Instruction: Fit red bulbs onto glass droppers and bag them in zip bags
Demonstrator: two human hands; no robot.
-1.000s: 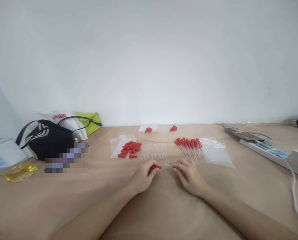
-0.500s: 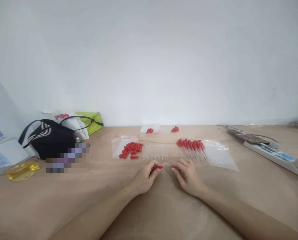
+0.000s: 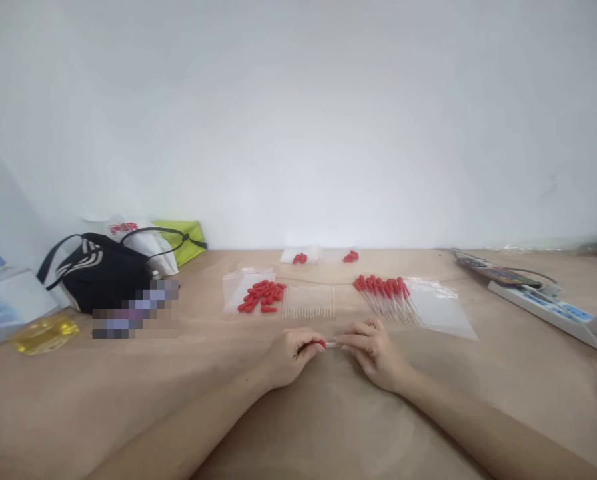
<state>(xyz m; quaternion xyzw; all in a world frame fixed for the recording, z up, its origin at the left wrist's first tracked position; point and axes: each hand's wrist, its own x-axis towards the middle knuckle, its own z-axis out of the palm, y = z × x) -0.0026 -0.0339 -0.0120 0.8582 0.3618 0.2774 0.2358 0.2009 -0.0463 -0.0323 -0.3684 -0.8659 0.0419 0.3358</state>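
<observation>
My left hand (image 3: pixel 294 358) is closed around a red rubber dropper bulb (image 3: pixel 321 343), with only its mouth end showing. Between the fingers of my right hand (image 3: pixel 373 352) is a thin clear dropper tube (image 3: pixel 331 345), whose end meets the bulb's mouth; how far in it sits I cannot tell. Behind my left hand lies a pile of loose red bulbs (image 3: pixel 261 293) on a clear plastic bag (image 3: pixel 232 288). Beside the pile, a row of clear tubes (image 3: pixel 309 301) lies side by side. Several droppers with red bulbs on their tubes (image 3: pixel 388 297) lie fanned out beyond my right hand.
A flat clear bag (image 3: pixel 443 313) lies right of the droppers. Two small groups of red pieces (image 3: pixel 299 259) sit near the wall. A power strip (image 3: pixel 543 307) with a cable is at right; a black bag (image 3: pixel 105 277) and a yellow packet (image 3: pixel 45 335) are at left.
The bulb and the tube were apart with a small gap between them; now their ends meet. Both hands have shifted slightly closer to me in the picture.
</observation>
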